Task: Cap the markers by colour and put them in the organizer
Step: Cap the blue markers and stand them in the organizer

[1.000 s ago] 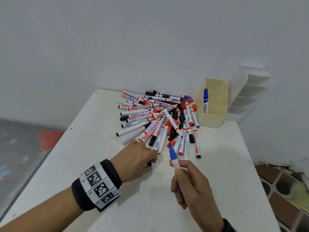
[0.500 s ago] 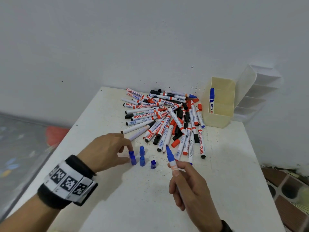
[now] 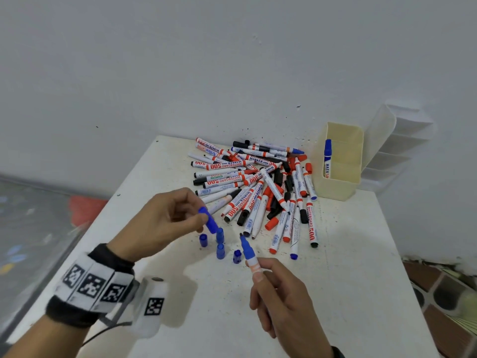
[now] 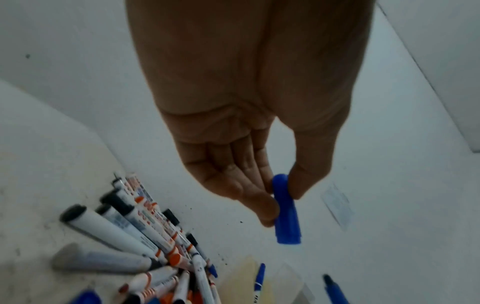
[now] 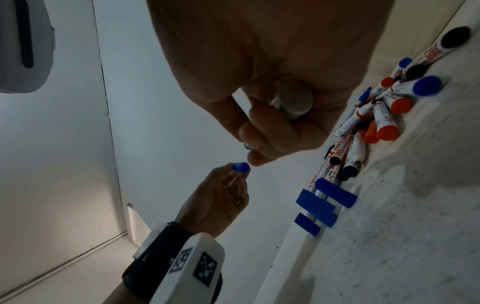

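My left hand (image 3: 165,220) pinches a blue cap (image 3: 208,220) beside the uncapped marker (image 3: 248,250) my right hand (image 3: 281,301) grips.

Plain white wall (image 3: 180,60), white speckled table (image 3: 348,293) in the corner – tiled floor (image 3: 444,293) (right side), dim light

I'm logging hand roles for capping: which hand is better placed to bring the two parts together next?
Left. The left hand pinches the loose blue plastic cap in the air, open end toward the uncapped blue-tipped white marker, which the right hand holds tip-up. Moving the light cap seems easier.
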Demonstrator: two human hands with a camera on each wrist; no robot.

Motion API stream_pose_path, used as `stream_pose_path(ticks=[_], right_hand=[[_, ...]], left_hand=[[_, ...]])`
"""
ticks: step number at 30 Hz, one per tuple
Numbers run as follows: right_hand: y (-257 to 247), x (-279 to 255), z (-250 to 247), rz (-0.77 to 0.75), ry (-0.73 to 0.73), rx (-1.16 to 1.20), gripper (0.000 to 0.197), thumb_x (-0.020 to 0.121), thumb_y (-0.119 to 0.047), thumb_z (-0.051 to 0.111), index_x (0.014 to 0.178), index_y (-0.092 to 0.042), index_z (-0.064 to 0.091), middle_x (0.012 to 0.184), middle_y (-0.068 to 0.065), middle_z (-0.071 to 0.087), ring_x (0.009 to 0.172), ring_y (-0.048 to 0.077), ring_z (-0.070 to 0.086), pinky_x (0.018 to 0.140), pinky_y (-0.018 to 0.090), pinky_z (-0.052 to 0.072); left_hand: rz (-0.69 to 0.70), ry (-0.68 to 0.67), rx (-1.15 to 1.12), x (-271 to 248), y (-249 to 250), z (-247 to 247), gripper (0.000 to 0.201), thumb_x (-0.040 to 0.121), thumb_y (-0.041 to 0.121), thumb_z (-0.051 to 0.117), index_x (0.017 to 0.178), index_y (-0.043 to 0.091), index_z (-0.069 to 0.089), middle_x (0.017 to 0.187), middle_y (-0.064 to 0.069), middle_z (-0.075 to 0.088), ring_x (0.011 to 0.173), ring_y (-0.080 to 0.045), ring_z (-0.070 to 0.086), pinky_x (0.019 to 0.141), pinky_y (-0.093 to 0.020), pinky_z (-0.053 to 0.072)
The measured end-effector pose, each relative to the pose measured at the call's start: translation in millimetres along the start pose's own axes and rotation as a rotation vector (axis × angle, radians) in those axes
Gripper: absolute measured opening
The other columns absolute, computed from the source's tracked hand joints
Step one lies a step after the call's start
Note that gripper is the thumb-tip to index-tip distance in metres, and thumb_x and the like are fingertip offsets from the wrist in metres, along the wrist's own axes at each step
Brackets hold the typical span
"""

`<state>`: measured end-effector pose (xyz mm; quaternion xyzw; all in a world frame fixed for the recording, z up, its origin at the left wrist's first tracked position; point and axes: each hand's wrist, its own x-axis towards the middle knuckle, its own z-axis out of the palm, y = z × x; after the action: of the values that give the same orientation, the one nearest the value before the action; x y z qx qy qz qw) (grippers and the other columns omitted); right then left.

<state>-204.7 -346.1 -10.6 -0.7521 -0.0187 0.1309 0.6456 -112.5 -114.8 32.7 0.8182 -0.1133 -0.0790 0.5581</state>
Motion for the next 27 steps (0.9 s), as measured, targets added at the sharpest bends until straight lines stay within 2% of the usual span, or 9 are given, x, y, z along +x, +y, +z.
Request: stream_pose_path(ticks=[2, 4, 7, 12, 17, 21, 25, 27], right_hand=[[0, 1, 3, -0.002, -0.012, -0.016, 0.017, 0.099, -0.023, 0.047, 0.111, -0.027, 0.058, 0.064, 0.003, 0.060, 0.041, 0.006, 0.040, 0.043, 0.017, 0.036], [0, 1, 5, -0.012, -0.015, -0.031, 0.018, 0.099, -0.024, 0.047, 0.112, -0.029, 0.058, 0.065, 0.003, 0.060, 0.042, 0.005, 0.042, 0.045, 0.016, 0.036], [0, 2, 5, -0.029, -0.012, -0.048, 0.018, 0.100, -0.024, 0.046, 0.113, -0.030, 0.058, 0.065, 0.003, 0.060, 0.043, 0.005, 0.044, 0.047, 0.014, 0.035], [-4, 2, 5, -0.063, 0.018, 0.003, 0.019, 0.098, -0.032, 0.047, 0.110, -0.026, 0.061, 0.064, 0.005, 0.061, 0.040, 0.006, 0.041, 0.044, 0.014, 0.032], [-9, 2, 5, -0.064, 0.014, 0.054, 0.017, 0.099, -0.020, 0.049, 0.110, -0.022, 0.062, 0.064, 0.008, 0.061, 0.038, 0.006, 0.038, 0.041, 0.016, 0.033], [-9, 3, 4, -0.050, -0.003, 0.059, 0.017, 0.100, -0.020, 0.047, 0.110, -0.020, 0.060, 0.064, 0.006, 0.060, 0.038, 0.006, 0.037, 0.040, 0.017, 0.033], [-3, -1, -1, 0.014, 0.003, 0.090, 0.017, 0.100, -0.020, 0.045, 0.108, -0.018, 0.060, 0.062, 0.006, 0.058, 0.037, 0.010, 0.035, 0.038, 0.020, 0.031], [0, -3, -6, 0.055, 0.039, 0.140, 0.018, 0.100, -0.019, 0.045, 0.107, -0.015, 0.061, 0.060, 0.007, 0.057, 0.035, 0.012, 0.034, 0.036, 0.019, 0.029]], left_hand=[[0.001, 0.033, -0.150, -1, 7, 8, 0.019, 0.085, 0.013, 0.070, 0.099, 0.002, 0.064, 0.081, -0.011, 0.074, 0.071, -0.020, 0.069, 0.071, -0.021, 0.053], [0.004, 0.046, -0.197, -1, 10, 17, 0.018, 0.087, 0.008, 0.065, 0.104, 0.002, 0.063, 0.079, -0.011, 0.075, 0.070, -0.018, 0.069, 0.070, -0.020, 0.052], [0.007, 0.020, -0.228, 0, 10, 28, 0.016, 0.089, 0.005, 0.063, 0.105, 0.004, 0.063, 0.082, -0.013, 0.075, 0.072, -0.019, 0.070, 0.072, -0.024, 0.054], [0.022, -0.034, -0.223, -1, 7, 40, 0.019, 0.085, 0.010, 0.066, 0.100, 0.000, 0.063, 0.086, -0.013, 0.076, 0.073, -0.020, 0.072, 0.067, -0.020, 0.053], [0.014, -0.035, -0.261, 1, 7, 42, 0.014, 0.086, 0.004, 0.065, 0.096, -0.004, 0.061, 0.084, -0.016, 0.075, 0.068, -0.019, 0.070, 0.065, -0.021, 0.053], [0.027, -0.066, -0.239, 5, 8, 40, 0.026, 0.081, 0.013, 0.067, 0.099, -0.005, 0.060, 0.086, -0.016, 0.075, 0.072, -0.021, 0.070, 0.069, -0.023, 0.055], [0.032, -0.039, -0.171, 17, 5, 31, 0.016, 0.085, 0.010, 0.069, 0.099, 0.004, 0.063, 0.086, -0.011, 0.075, 0.073, -0.018, 0.068, 0.072, -0.024, 0.054], [0.093, -0.060, 0.040, 24, 3, 29, 0.012, 0.087, 0.013, 0.072, 0.097, 0.015, 0.065, 0.087, 0.000, 0.074, 0.076, -0.012, 0.068, 0.073, -0.024, 0.055]])
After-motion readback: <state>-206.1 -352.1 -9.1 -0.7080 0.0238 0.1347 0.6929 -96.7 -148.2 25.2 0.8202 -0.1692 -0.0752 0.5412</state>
